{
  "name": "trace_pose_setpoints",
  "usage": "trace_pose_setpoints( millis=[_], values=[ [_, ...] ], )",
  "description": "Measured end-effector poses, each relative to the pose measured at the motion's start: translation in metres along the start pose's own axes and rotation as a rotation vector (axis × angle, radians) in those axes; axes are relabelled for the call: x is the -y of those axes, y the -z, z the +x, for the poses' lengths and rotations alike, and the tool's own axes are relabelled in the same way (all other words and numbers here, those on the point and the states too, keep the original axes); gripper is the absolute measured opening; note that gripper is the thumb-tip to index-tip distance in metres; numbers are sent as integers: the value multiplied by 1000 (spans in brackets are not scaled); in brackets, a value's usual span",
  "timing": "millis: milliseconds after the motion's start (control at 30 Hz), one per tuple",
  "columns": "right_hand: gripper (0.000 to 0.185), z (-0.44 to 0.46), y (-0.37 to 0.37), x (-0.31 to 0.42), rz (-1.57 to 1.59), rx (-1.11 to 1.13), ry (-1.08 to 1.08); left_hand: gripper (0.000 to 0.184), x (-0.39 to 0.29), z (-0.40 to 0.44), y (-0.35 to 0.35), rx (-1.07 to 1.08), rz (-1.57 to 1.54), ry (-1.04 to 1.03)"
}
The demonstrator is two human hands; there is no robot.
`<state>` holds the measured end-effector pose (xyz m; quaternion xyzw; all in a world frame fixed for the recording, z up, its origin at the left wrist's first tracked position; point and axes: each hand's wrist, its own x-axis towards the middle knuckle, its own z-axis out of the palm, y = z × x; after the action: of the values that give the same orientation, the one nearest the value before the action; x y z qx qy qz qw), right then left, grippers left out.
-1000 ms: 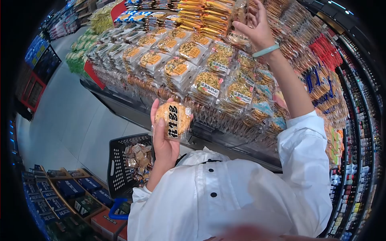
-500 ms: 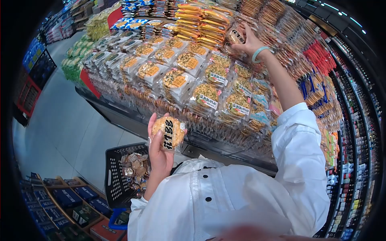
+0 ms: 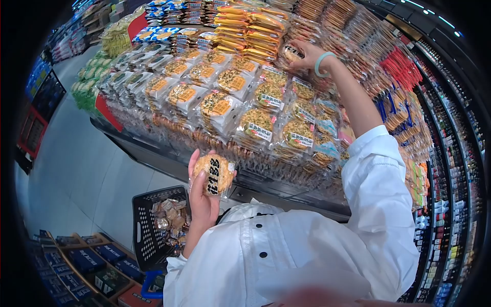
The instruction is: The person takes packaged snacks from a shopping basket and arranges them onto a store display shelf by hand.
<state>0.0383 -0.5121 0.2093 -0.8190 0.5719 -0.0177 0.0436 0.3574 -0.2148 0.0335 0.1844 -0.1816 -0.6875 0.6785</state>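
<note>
My left hand [image 3: 203,197] is closed around a clear-wrapped round cracker [image 3: 214,175] with bold black lettering, thumb across its front, in front of the display. Farther up, my right hand [image 3: 308,55], with a pale green bangle above it, has its fingers on a similar wrapped cracker [image 3: 292,52] among the stacks. The fingers curl at that pack's edge and hide part of it. Just below the right hand lie seed-topped crackers [image 3: 270,91] in clear wrappers. Yellow packets [image 3: 263,36] are stacked to its left.
A black perforated basket [image 3: 144,233] with several wrapped snacks stands at lower left, its blue handle [image 3: 150,285] beside my shirt. The display's dark front edge [image 3: 153,158] runs before me. Boxes [image 3: 84,260] fill a lower-left shelf; bottle shelves [image 3: 445,204] line the right.
My right hand has come slightly down and left, its fingers drawn closer around the pack among the stacks. My left hand keeps hold of its cracker. The view has shifted slightly.
</note>
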Motion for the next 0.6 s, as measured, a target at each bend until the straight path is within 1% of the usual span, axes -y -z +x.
trace_pose_setpoints(
  millis=[133, 233, 333, 433, 533, 600],
  values=[
    [95, 5, 6, 7, -79, 92, -48, 52, 1, -2, 2, -13, 27, 19],
    [94, 4, 8, 13, -102, 127, -88, 52, 4, -3, 5, -3, 80, 26],
    [92, 2, 11, 21, -156, 148, -83, 52, 4, -6, 6, -2, 83, 43],
    [91, -3, 14, 30, -149, 188, -143, 52, 6, -8, 8, -3, 84, 64],
    [92, -1, 11, 30, -166, 187, -160, 52, 6, -9, 9, -11, 58, 102],
    [92, -4, 10, 28, -206, 151, -134, 52, 5, -11, 6, -14, 17, 133]
  ],
)
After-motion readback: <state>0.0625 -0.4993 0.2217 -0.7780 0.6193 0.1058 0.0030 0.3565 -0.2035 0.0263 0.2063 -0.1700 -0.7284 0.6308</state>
